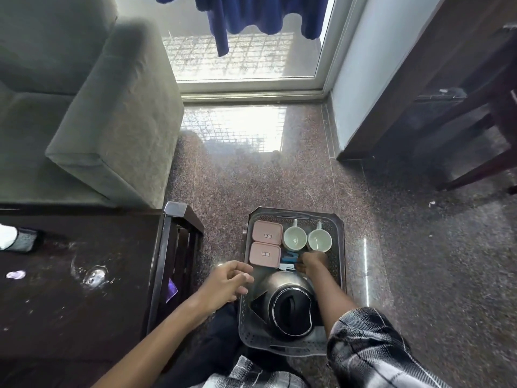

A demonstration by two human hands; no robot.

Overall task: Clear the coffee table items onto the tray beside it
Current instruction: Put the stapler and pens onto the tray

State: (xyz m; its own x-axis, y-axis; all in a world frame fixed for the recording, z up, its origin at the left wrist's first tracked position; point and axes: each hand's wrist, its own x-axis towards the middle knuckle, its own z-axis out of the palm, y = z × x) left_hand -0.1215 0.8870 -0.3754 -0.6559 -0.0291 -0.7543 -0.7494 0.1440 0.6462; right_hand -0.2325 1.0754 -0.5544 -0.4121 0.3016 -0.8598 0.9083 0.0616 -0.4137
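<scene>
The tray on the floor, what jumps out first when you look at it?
The shiny steel kettle with its black lid fills the near end of the grey tray. Behind it stand two pale cups side by side, with two pink lidded boxes to their left. The right hand reaches down just in front of the cups, while the left hand hovers at the tray's left edge.

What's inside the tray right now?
The tray holds two pink lidded boxes, two white cups, both apparently empty, and a steel kettle. Something blue lies under the right hand, mostly covered. The boxes' contents are hidden.
</scene>
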